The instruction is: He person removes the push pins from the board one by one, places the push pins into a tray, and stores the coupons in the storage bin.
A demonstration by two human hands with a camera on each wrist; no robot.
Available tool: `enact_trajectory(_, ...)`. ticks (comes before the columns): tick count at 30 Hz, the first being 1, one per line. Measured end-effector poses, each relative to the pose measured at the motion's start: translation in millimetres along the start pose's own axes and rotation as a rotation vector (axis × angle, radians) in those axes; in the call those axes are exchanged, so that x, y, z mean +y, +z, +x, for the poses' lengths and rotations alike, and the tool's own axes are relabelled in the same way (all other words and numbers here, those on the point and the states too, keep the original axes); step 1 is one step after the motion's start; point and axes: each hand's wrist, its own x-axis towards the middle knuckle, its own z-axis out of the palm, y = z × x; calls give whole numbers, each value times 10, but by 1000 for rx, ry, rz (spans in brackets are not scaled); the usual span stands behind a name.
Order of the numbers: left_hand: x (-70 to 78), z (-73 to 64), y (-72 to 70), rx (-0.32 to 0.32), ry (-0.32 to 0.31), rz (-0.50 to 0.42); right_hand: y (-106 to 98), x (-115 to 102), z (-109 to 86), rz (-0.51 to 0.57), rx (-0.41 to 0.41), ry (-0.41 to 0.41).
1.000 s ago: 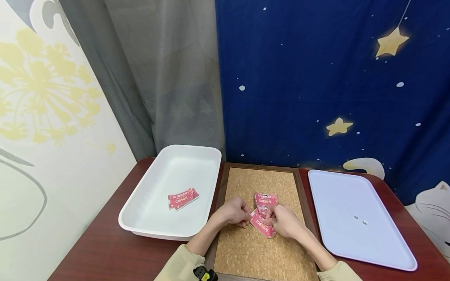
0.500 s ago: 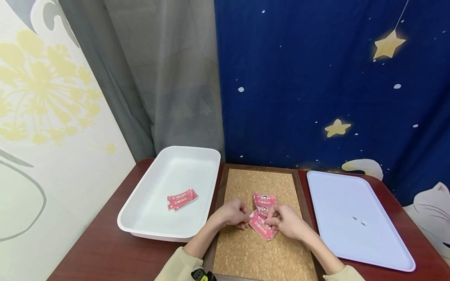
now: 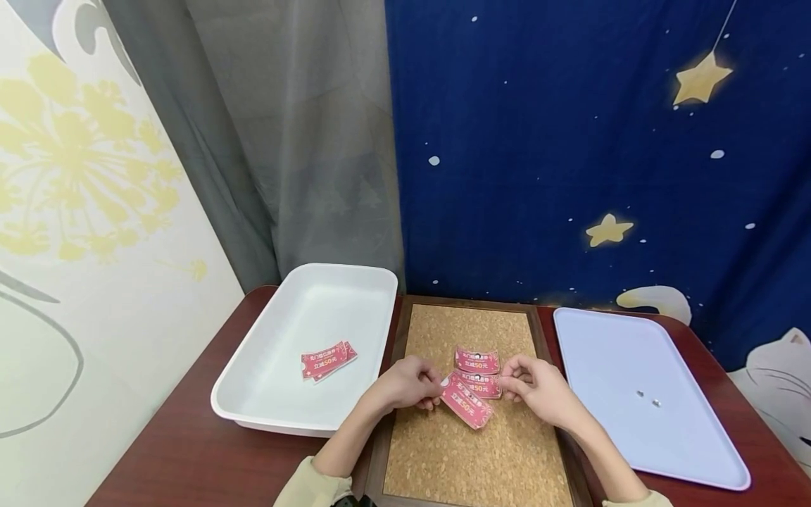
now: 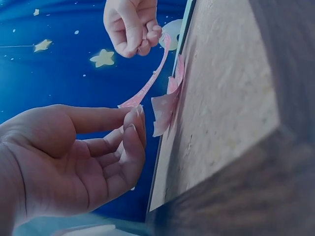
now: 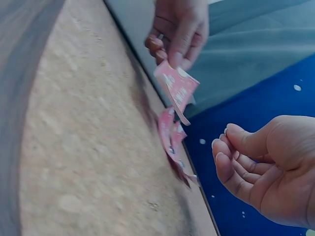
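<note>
Pinched at its left corner by my left hand [image 3: 415, 384], a pink paper coupon [image 3: 461, 407] tilts down to the right. In the left wrist view it curves up off the board from the fingertips. Two more pink coupons, an upper one [image 3: 476, 364] and a lower one [image 3: 486, 386], lie on the corkboard [image 3: 469, 465], each with a small pin. The held coupon partly covers the lower one. My right hand [image 3: 538, 391] hovers beside their right edge, fingers loosely bent, with nothing visible between thumb and forefinger; the right wrist view shows it apart from the coupons.
Left of the board stands a white bin [image 3: 272, 405] with a few overlapping coupons [image 3: 326, 360] inside. On the right lies a pale lilac tray [image 3: 633, 352] holding two small silvery pins [image 3: 656, 403]. Curtains hang behind the red-brown table [image 3: 171, 436].
My right hand has drawn back from the lowest coupon toward the right. My left hand has shifted slightly left and up, swinging that coupon left and showing more of the one beneath.
</note>
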Motion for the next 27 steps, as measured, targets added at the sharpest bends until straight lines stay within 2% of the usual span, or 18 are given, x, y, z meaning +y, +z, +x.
enact_trajectory(6, 7, -68, -79, 13, 25, 8, -129, -2, -47, 23, 41, 27)
enact_trajectory(12, 39, -114, -161, 13, 52, 30, -257, 11, -88, -9, 89, 47)
enact_trajectory(19, 87, -180, -291, 34, 58, -4, -360, 36, -114, -3, 125, 25)
enact_trajectory(27, 44, -233, -404, 61, 64, -24, -461, 41, -164, -20, 145, 12)
